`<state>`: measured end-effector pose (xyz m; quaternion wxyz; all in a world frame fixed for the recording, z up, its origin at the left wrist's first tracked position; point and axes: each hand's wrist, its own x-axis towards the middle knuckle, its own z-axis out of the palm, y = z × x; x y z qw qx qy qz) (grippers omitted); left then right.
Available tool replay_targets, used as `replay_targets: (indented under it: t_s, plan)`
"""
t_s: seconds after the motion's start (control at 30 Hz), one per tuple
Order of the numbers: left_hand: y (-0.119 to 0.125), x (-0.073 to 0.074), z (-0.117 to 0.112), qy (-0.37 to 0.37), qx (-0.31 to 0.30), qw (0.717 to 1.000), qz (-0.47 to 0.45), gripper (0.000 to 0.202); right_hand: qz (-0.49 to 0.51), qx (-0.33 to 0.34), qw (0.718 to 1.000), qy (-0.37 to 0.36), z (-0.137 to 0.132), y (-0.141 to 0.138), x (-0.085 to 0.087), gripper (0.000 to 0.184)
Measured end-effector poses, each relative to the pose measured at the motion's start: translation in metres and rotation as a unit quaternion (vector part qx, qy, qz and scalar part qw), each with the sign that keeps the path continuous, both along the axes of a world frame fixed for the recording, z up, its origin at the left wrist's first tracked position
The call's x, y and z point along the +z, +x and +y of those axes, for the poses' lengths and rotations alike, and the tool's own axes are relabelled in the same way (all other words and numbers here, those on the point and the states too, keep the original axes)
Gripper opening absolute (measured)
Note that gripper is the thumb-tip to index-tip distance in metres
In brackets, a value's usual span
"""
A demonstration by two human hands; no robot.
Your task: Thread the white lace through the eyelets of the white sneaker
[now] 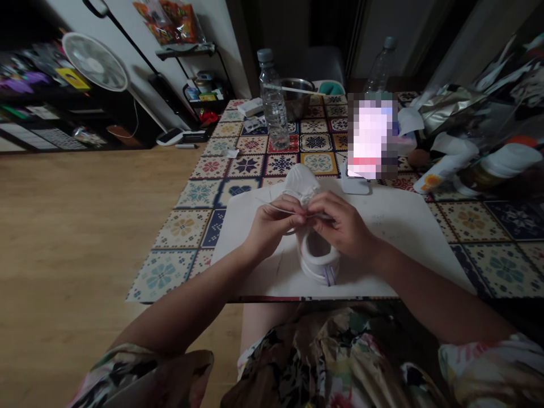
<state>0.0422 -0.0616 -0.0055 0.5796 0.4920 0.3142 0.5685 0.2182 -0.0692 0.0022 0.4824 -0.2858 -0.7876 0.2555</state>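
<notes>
A white sneaker [319,266] with a purple heel tab stands on a white sheet [403,232], its toe pointing away from me. Over its tongue, both hands meet with fingertips nearly touching. My left hand [272,222] pinches a white shoelace [267,202], whose loose end sticks out to the left. My right hand [338,221] is closed in a pinch at the same spot, with a bit of lace showing by its fingers. The fingers cover the middle of the shoe and most of the lacing.
Beyond the shoe, a phone on a stand [356,184] has its lit screen blurred out. A water bottle [274,107] and a metal pot [297,99] stand farther back. White bottles [446,161] crowd the right side of the patterned tablecloth [182,226].
</notes>
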Motion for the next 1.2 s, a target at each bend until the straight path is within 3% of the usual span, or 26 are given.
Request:
replay_targets:
  t_s: [0.07, 0.2, 0.27, 0.4, 0.47, 0.57, 0.7, 0.83, 0.93, 1.07, 1.2]
  plan:
    - [-0.001, 0.000, 0.000, 0.004, -0.002, 1.000, 0.014, 0.030, 0.014, 0.022, 0.998, -0.056, 0.000, 0.000, -0.002, 0.001]
    - [-0.001, 0.004, -0.001, -0.069, -0.039, 0.997, 0.004, 0.036, 0.073, 0.038, 0.982, -0.172, -0.001, 0.000, -0.005, 0.006]
    - [-0.001, 0.006, -0.001, -0.093, -0.053, 0.994, -0.018, 0.038, 0.077, 0.041, 0.988, -0.128, 0.000, 0.001, -0.005, 0.011]
    - [0.000, 0.006, 0.001, -0.116, -0.071, 0.990, -0.041, 0.042, 0.016, 0.047, 0.998, 0.044, 0.002, 0.001, -0.001, 0.020]
    - [0.001, 0.005, 0.001, -0.127, -0.073, 0.988, -0.046, 0.044, -0.004, 0.035, 0.997, 0.074, 0.001, 0.000, 0.001, 0.019]
    - [0.001, 0.003, 0.000, -0.140, -0.087, 0.985, -0.047, 0.045, -0.015, 0.019, 0.998, 0.063, -0.001, -0.001, 0.003, 0.013]
    - [0.000, 0.002, 0.004, -0.126, -0.091, 0.987, -0.043, 0.043, 0.055, 0.021, 0.998, -0.023, 0.002, 0.003, 0.005, 0.009]
    - [-0.009, 0.007, 0.019, -0.110, 0.008, 0.988, -0.105, 0.035, 0.202, 0.015, 0.967, -0.157, 0.018, 0.016, 0.010, 0.027]
    - [-0.022, 0.013, 0.031, -0.130, 0.041, 0.981, -0.136, 0.030, 0.229, 0.010, 0.948, -0.220, 0.031, 0.027, 0.011, 0.036]
    - [-0.038, 0.015, 0.038, -0.173, -0.036, 0.977, -0.120, 0.033, 0.217, 0.017, 0.932, -0.291, 0.038, 0.043, 0.018, 0.041]
    - [-0.047, 0.009, 0.039, -0.229, -0.202, 0.952, 0.017, 0.024, 0.143, 0.160, 0.897, -0.386, 0.036, 0.059, 0.028, 0.039]
